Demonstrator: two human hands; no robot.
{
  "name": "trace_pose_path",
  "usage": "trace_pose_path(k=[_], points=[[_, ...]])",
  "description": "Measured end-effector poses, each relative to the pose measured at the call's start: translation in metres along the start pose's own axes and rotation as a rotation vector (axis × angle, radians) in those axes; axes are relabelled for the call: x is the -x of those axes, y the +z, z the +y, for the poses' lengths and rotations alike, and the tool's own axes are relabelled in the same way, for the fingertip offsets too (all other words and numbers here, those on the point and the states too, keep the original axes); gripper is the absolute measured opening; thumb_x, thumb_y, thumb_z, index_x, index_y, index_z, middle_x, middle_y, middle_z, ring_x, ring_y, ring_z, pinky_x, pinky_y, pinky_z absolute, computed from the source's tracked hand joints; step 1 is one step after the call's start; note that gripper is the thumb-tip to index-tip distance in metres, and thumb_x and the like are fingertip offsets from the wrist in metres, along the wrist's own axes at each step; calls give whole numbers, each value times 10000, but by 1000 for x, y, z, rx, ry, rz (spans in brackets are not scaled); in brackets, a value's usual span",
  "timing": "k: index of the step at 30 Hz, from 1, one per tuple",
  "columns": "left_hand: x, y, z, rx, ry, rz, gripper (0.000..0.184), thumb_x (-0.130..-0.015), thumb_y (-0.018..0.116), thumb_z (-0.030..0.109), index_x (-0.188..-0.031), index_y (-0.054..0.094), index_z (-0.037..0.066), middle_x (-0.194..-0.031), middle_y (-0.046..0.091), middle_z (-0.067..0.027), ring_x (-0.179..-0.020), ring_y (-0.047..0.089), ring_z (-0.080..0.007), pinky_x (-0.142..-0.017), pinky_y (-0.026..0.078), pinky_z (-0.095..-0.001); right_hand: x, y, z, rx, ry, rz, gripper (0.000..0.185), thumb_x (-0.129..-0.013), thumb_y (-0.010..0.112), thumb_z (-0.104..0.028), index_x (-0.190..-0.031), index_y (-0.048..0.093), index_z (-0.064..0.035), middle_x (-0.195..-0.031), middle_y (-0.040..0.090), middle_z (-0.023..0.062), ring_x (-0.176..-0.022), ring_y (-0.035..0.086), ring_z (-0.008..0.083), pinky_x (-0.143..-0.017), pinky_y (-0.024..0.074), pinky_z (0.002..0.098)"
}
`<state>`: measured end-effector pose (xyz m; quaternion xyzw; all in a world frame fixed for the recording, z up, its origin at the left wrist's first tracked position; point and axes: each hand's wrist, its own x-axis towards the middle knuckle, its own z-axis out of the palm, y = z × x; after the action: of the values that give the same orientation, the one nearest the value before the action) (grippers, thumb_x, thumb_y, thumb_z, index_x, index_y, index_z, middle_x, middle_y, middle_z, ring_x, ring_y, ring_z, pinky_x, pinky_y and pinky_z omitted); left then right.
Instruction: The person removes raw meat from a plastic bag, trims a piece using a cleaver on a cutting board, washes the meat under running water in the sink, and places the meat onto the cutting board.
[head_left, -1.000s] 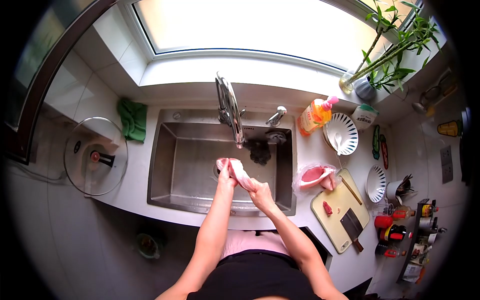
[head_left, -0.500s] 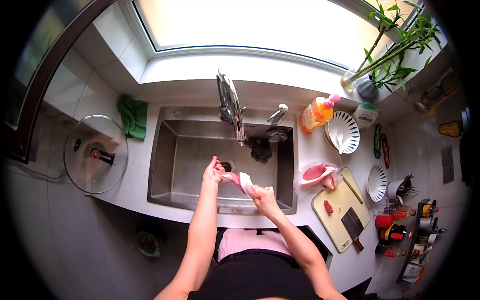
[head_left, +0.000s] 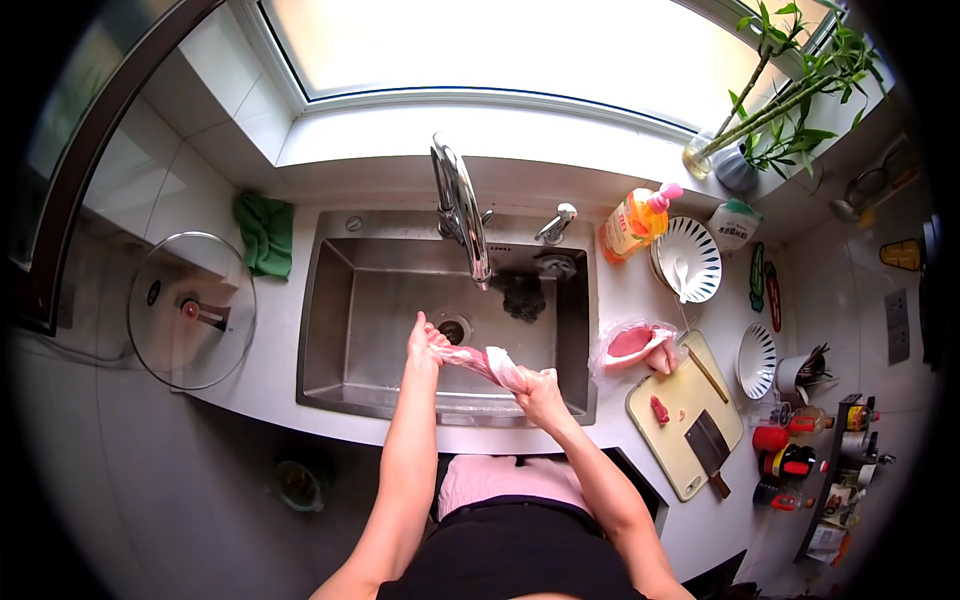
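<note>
A long twisted strip of pink and white meat [head_left: 480, 363] stretches between my hands over the front part of the steel sink [head_left: 380, 290]. My left hand [head_left: 425, 338] is closed round its left end, near the drain. Round the right end the fingers of my right hand [head_left: 541, 394] are wrapped, close to the sink's front edge. The chrome faucet [head_left: 462, 210] arches above the sink behind the meat. A dark scrubber [head_left: 522, 296] lies in the sink's back right part.
Right of the sink are bagged meat [head_left: 632, 350], a cutting board [head_left: 665, 450] with a cleaver [head_left: 709, 442], striped bowls [head_left: 690, 255] and an orange soap bottle [head_left: 632, 225]. A glass lid [head_left: 192, 310] and green cloth [head_left: 265, 235] lie left.
My hands have moved apart, my left hand going left and my right hand slightly right. The meat, folded and bunched before, is now drawn out into a twisted strip.
</note>
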<state>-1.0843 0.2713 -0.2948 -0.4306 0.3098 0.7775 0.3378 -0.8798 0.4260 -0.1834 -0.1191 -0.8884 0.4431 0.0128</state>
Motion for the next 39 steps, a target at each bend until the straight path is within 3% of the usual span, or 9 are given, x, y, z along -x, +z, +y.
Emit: trace_pose_path(k=[5,10,14,15,18,21,26,30,39], points=[[-6,1,4,-41,-45,40,498,-952,469,362,-531,273,184,-421,203,38,-325,208,-121,-337,198,-271,-5,-5,7,-44,-101,36,261,-708,555,36,-938,627,-61,-673,599,94,-568,587,237,-622,446,347],[-20,8,-7,-242,30,70,372,-965,399,385,-756,525,104,-557,515,-45,-443,463,-170,-422,371,-335,-20,-5,-4,-533,262,15,69,-851,609,-80,-920,612,-72,-694,620,78,-552,599,230,-541,457,317],[-7,2,-21,-634,371,-91,505,-954,418,475,-1109,549,13,-840,660,-103,-845,622,-232,-838,474,-371,-40,7,5,-1112,516,135,211,-919,611,-211,-991,606,-13,-726,619,57,-577,614,165,-505,487,285],[18,4,-19,-662,260,-231,506,-917,513,358,-1314,448,52,-1136,604,-97,-1159,507,-223,-1012,375,-357,-45,12,7,-1112,517,131,211,-919,611,-211,-991,606,-13,-726,619,57,-577,614,165,-505,487,285],[23,-28,-43,-1116,515,-346,597,-808,600,186,-1354,404,42,-1248,537,-125,-1230,453,-235,-1057,329,-345,-57,24,16,-1252,485,218,211,-937,581,-194,-1027,602,-4,-764,634,65,-628,625,159,-561,506,273],[74,-16,-65,-1469,774,-643,729,-655,665,151,-1330,416,39,-1312,469,-183,-1231,463,-310,-1060,337,-387,-63,36,30,-1253,419,185,260,-944,566,-172,-1138,556,1,-948,652,114,-871,645,187,-813,520,311],[60,19,-115,-1411,1048,-360,414,-710,663,129,-1096,555,24,-1053,612,-206,-1032,582,-372,-843,470,-433,-64,32,-2,-1309,391,248,259,-947,545,-118,-1182,544,-9,-1028,648,104,-936,637,189,-863,501,298],[49,26,-120,-1341,1168,-351,168,-777,615,106,-934,625,48,-747,654,-188,-746,652,-393,-643,513,-464,-63,28,1,-1367,317,323,292,-951,544,-135,-1212,533,-3,-1010,647,78,-903,636,167,-840,501,274],[61,35,-94,-1783,1352,-318,144,-775,618,274,-728,604,139,-675,652,-130,-648,653,-331,-562,515,-443,-68,24,-15,-1508,365,516,187,-979,504,-196,-1004,531,-12,-666,465,10,-553,432,118,-536,406,275]])
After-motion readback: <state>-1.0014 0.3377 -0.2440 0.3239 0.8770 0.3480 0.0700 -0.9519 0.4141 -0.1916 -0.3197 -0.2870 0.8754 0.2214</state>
